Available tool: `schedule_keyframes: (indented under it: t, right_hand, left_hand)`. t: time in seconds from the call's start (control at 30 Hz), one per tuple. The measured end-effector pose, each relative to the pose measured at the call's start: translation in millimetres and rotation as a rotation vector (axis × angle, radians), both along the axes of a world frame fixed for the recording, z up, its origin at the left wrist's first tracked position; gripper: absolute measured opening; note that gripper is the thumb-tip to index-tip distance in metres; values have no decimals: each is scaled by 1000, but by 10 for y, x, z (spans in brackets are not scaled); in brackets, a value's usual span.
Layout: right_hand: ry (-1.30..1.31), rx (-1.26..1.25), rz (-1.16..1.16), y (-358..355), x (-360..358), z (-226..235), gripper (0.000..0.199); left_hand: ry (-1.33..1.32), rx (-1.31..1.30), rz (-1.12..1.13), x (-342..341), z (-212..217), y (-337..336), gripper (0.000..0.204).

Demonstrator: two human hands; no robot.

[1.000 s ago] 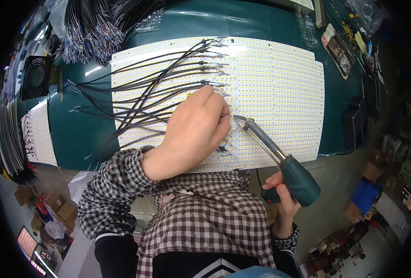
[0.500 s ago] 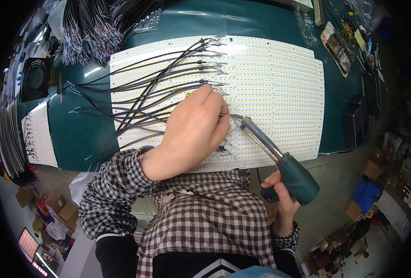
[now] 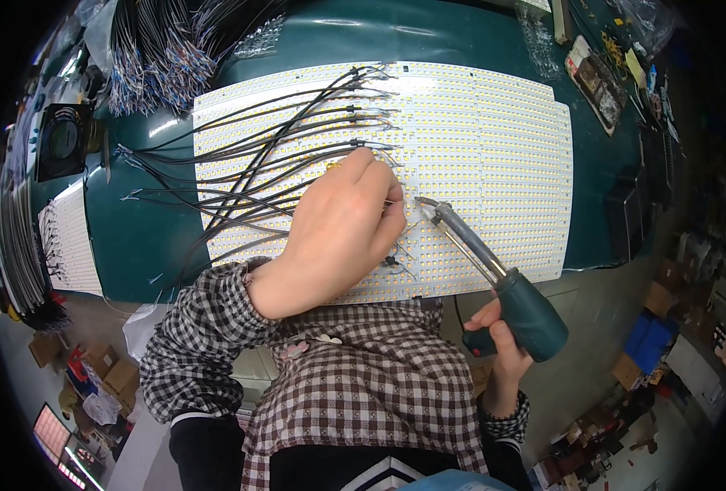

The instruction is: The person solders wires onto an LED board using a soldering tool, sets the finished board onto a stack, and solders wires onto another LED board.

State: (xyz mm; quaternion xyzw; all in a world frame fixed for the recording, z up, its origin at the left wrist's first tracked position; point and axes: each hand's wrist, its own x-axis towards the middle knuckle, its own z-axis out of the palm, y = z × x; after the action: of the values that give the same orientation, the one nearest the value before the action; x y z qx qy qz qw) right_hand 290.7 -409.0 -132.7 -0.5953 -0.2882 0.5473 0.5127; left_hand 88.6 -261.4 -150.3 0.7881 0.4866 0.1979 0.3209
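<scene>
My left hand (image 3: 342, 225) rests on a white LED strip panel (image 3: 494, 147), its fingers pinching a thin black wire (image 3: 256, 209) against the strips. In my right hand (image 3: 498, 344) is a dark green soldering gun (image 3: 526, 307), gripped by its handle. Its metal tip (image 3: 424, 203) sits just right of my left fingertips, touching the panel. Several black wires (image 3: 297, 123) fan out leftward from the panel's middle.
The panel lies on a dark green table (image 3: 150, 237). Bundles of loose wires (image 3: 158, 57) lie at the back left, a small black fan (image 3: 62, 139) and more white strip panels (image 3: 72, 237) at the left. Trays with small parts (image 3: 596, 78) stand back right.
The soldering gun's tip has shifted slightly toward my left fingertips. My left hand stays in place on the panel.
</scene>
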Motion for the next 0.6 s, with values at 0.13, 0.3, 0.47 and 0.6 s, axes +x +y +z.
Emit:
schedule_keyframes:
  t: [0.13,0.3,0.47,0.6]
  right_hand:
    - [-112,22,53,9,-9,-13,38]
    - [-17,38,-4,0,3,-3,11]
    - [-101,61,-12,-11,13,-24,28]
    - [-177,89,4,2,22,-40,44]
  left_hand:
    - [18,-4,1,0,3,5,9]
    - [-34,153,18,-25,42,-47,15]
    - [30,246,-44,-303,150,-236,22]
    - [71,126,-49,-381,151,-410,20]
